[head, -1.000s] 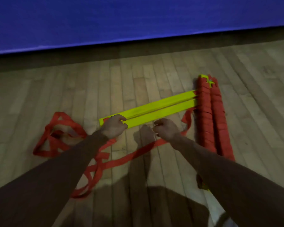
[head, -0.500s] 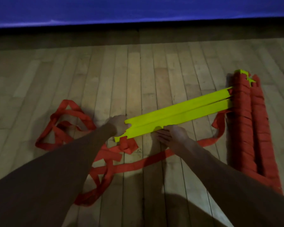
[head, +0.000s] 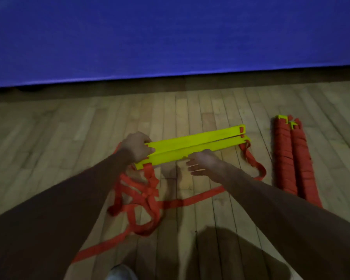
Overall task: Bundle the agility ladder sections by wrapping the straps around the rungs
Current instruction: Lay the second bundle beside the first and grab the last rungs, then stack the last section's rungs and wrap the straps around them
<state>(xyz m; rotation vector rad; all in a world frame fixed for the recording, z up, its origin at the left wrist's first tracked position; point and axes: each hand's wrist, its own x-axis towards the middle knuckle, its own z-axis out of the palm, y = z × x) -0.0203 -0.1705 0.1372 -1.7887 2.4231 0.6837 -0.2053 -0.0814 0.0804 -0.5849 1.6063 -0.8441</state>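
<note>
1. Head view: your left hand [head: 136, 146] is clamped round the left end of the two flat yellow plastic rungs [head: 192, 145]. They sit edge to edge in front of you, and I'd say they're lifted a little off the wooden plank floor [head: 69, 138].
2. Your right hand [head: 204, 162] looks open, with the fingers loosely straight against the near rung's edge around the middle. It's a bit blurry, so I can't say if the thumb is pinching.
3. My read on the step: the rungs are gathered and lined up, but no wrap is on them yet. The loose red webbing straps [head: 148, 195] trail in a tangle from the left end down onto the floor.
4. For the next move, your right hand needs to catch a free run of strap and wind it round both rungs. Keep the left grip firm so the pair doesn't scissor apart.
5. The long axis runs left to right, with the right end angled slightly away from you. It points toward the two finished red-wrapped bundles [head: 293, 158], which lie apart and nearly crosswise.
</note>
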